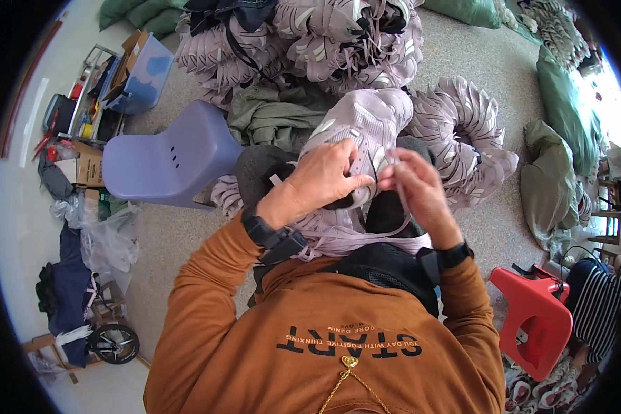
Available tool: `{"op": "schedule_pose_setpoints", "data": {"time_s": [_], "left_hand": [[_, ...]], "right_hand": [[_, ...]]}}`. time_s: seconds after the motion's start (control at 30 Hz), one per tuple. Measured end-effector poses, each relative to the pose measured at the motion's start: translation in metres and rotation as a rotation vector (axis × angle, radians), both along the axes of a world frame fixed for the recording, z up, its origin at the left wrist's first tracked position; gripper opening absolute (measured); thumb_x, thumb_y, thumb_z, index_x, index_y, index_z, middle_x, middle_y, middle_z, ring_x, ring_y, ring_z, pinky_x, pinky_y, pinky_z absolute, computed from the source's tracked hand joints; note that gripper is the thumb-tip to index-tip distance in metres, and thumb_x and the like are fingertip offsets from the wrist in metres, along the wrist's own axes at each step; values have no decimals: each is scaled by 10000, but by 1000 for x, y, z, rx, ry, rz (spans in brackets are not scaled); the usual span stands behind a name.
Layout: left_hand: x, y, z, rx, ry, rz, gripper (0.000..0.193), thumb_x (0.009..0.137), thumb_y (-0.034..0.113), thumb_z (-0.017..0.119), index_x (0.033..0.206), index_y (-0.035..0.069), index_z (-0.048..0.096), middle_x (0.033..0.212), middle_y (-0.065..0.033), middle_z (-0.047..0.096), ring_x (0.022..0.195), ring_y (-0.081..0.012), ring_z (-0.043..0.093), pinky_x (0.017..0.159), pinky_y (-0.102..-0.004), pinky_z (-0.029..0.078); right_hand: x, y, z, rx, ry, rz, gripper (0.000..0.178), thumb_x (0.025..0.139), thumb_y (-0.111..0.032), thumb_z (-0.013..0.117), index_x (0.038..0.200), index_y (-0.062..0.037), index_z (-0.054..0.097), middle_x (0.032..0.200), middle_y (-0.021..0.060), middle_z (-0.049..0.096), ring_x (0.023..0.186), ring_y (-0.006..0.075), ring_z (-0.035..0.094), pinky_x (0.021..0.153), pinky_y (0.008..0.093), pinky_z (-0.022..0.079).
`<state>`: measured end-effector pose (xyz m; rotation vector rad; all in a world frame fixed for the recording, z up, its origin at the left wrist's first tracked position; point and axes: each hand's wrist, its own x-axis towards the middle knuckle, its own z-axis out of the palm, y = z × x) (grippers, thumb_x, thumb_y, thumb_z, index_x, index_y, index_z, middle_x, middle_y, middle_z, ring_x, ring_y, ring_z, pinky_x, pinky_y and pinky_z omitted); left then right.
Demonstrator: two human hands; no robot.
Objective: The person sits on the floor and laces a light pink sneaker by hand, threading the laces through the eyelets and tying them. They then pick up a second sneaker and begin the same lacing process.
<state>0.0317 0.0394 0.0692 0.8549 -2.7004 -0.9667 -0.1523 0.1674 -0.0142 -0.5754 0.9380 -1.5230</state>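
Speckled floor w/ piled lilac shoe uppers at top. Center frame: left hand (pixel 324 176) grips lilac shoe upper (pixel 366 124); right hand (pixel 414 183) pinches lilac lace (pixel 366 238), hands nearly touching.

Bright, even daylight over my lap and the floor (pixel 483 76). Strong glare at the right edge, blown out white, so light comes from my right. Left rim also washed pale. Shadows soft and weak. Heavy fisheye bend, black vignette in the corners. Centre sharp, my fingers slightly motion-blurred, rim detail smeared and squashed.
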Motion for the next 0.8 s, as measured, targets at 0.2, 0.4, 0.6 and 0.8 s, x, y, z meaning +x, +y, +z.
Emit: {"op": "schedule_pose_setpoints", "data": {"time_s": [0.2, 0.4, 0.6, 0.8], "left_hand": [[2, 22, -46, -20, 248, 153, 464, 798, 180, 819, 1157, 12, 578, 702, -105, 609, 644, -278, 626, 612, -385, 496], [-3, 11, -43, 438, 78, 149, 360, 874, 70, 718, 1186, -37, 574, 721, -17, 614, 630, -61, 526, 586, -260, 453], [-8, 23, -72, 430, 320, 190, 382, 892, 53, 653, 1244, -59, 560, 746, -36, 611, 636, -72, 477, 578, -260, 432], [-6, 21, -57, 473, 276, 169, 393, 895, 72, 656, 1253, -62, 563, 723, -53, 601, 639, -84, 482, 585, -270, 441]], "right_hand": [[10, -3, -30, 72, -3, 37, 199, 1040, -161, 565, 1154, -4, 613, 887, 40, 679, 696, 69, 598, 648, 206, 504], [3, -23, 3, 190, 355, 55, 193, 1008, -209, 618, 999, -30, 690, 682, -76, 516, 548, 6, 404, 463, 194, 291], [-9, -35, 18, 311, 345, 207, 158, 961, -195, 613, 887, -66, 665, 659, -83, 485, 530, 13, 380, 454, 201, 268], [-34, -54, 24, 359, 443, 451, 175, 926, -185, 589, 794, -77, 629, 647, -95, 474, 541, 11, 402, 464, 196, 285]]}}
